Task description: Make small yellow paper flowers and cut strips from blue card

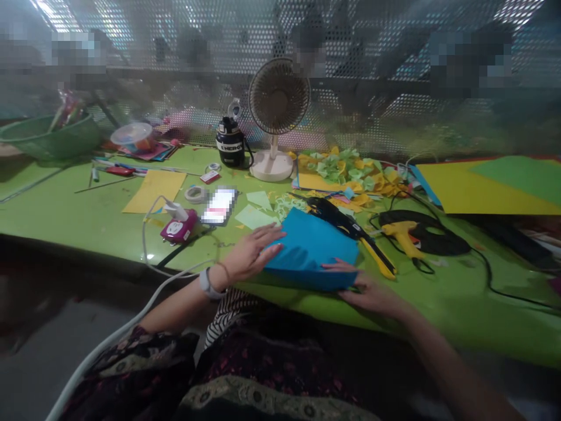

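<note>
A sheet of blue paper [313, 240] lies at the table's front edge, its near side folded up and creased. My left hand [252, 254] rests on the paper's left part with its fingers stretched out. At the near right corner my right hand [362, 286] holds the paper's edge, with fingers on top and others below. Just beyond the sheet lies a long black tool [331, 213], whose kind I cannot make out. A yellow-and-black cutter [379, 257] sits right of the paper, beside a yellow glue gun [404, 235].
Pale green paper scraps [258, 216] lie behind the sheet. Left of them are a phone [219, 206], a tape roll [195, 194] and a purple power adapter [179, 227] with a white cable. A fan [272, 166], a black bottle [230, 146] and yellow card [473, 190] stand or lie farther back.
</note>
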Motion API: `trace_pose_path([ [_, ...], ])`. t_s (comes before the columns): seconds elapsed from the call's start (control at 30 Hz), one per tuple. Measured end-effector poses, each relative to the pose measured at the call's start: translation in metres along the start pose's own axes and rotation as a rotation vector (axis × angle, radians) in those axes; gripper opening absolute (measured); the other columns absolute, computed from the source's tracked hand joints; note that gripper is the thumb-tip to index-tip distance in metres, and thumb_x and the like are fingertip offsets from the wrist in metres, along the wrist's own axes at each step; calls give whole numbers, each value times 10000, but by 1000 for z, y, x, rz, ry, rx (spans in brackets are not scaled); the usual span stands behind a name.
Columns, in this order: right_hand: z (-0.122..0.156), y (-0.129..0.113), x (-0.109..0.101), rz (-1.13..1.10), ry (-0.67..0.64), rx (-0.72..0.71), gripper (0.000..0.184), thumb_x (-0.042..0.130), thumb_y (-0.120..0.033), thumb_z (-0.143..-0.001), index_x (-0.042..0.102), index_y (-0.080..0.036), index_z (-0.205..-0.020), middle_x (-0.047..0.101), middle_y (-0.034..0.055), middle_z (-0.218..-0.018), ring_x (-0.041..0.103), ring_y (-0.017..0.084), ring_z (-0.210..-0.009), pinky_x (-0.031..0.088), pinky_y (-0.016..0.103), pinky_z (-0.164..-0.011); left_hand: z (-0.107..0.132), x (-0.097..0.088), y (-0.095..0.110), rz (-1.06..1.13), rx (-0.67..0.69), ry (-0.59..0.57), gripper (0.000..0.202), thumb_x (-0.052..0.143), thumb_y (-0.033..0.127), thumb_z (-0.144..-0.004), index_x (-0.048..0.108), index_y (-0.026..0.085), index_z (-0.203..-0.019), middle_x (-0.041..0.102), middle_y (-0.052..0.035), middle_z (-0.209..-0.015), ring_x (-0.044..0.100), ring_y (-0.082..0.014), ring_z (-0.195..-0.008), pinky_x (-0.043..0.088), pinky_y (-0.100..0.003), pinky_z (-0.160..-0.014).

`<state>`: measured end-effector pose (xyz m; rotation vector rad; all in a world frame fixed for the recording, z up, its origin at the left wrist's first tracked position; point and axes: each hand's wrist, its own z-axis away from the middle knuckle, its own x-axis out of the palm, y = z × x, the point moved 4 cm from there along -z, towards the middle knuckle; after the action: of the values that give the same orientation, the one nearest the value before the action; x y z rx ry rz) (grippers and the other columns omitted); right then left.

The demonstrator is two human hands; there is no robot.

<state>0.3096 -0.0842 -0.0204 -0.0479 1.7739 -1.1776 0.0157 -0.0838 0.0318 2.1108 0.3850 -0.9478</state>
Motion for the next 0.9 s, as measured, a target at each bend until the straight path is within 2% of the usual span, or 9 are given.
trace_pose_path([
  [0.07, 10, 0, -4, -44, 16, -10, 369, 624, -434, -914, 736, -323, -1248, 678, 72, -1349, 557, 322, -1346, 290, 584, -1217, -10, 1, -17, 13, -84, -125, 562, 285, 491, -1057, 516, 178, -1463, 410, -120, -1597, 313, -256, -1523, 341, -495, -1230],
  [0.13, 16, 1, -4, -80, 2, -55, 338, 617, -461, -925, 743, -359, -1222, 690, 66, -1333, 564, 310, -1341, 284, 585, -1218, -18, 10, -32, 21, -130, -265, 597, 213, 503, -1063, 423, 206, -1537, 327, -78, -1642, 213, -232, -1558, 262, -472, -1265],
  [0.23, 22, 6, 0, -95, -18, -119, 327, 573, -559, -935, 782, -385, -1116, 710, 71, -1299, 582, 297, -1323, 284, 570, -1218, -18, 30, -49, -49, -165, -461, 625, 203, 551, -1054, 307, 250, -1591, 231, -50, -1676, 116, -245, -1574, 152, -490, -1282],
  [0.3, 25, 12, 2, -93, 16, -134, 400, 539, -633, -925, 784, -380, -1115, 715, 84, -1287, 585, 295, -1318, 294, 557, -1213, -14, 39, -61, -142, -200, -518, 679, 257, 614, -1028, 273, 253, -1602, 204, -70, -1681, 96, -281, -1576, 99, -529, -1274],
  [0.43, 24, 24, 10, -81, 72, -155, 500, 470, -709, -920, 794, -371, -1094, 732, 93, -1253, 598, 292, -1302, 300, 542, -1209, -8, 39, -79, -276, -222, -520, 763, 349, 670, -984, 277, 232, -1603, 157, -108, -1689, 86, -325, -1575, 59, -537, -1267],
  [0.53, 16, 25, 14, -67, 92, -219, 493, 459, -687, -940, 800, -356, -1072, 737, 94, -1242, 609, 282, -1288, 309, 544, -1201, -16, 34, -89, -299, -268, -527, 810, 329, 688, -977, 181, 229, -1628, 104, -109, -1696, 50, -318, -1579, 63, -525, -1267],
  [0.67, 2, 22, 16, -49, 54, -278, 371, 524, -555, -976, 795, -325, -1081, 732, 94, -1253, 609, 265, -1290, 340, 549, -1186, -44, 38, -100, -309, -328, -560, 809, 257, 713, -974, 131, 263, -1634, 68, -75, -1703, 21, -304, -1581, 49, -524, -1264],
  [0.73, -3, 21, 16, -47, 39, -274, 357, 543, -542, -971, 796, -313, -1075, 732, 100, -1252, 609, 270, -1289, 346, 558, -1183, -61, 42, -106, -303, -354, -550, 805, 219, 716, -974, 144, 259, -1633, 77, -83, -1704, 34, -302, -1581, 54, -521, -1263],
  [0.9, -15, 20, 15, -40, 28, -253, 320, 544, -498, -984, 806, -323, -1041, 737, 91, -1242, 620, 270, -1276, 363, 568, -1174, -95, 48, -119, -271, -405, -440, 824, 260, 710, -969, 246, 194, -1612, 135, -147, -1695, 54, -329, -1578, 46, -541, -1253],
])
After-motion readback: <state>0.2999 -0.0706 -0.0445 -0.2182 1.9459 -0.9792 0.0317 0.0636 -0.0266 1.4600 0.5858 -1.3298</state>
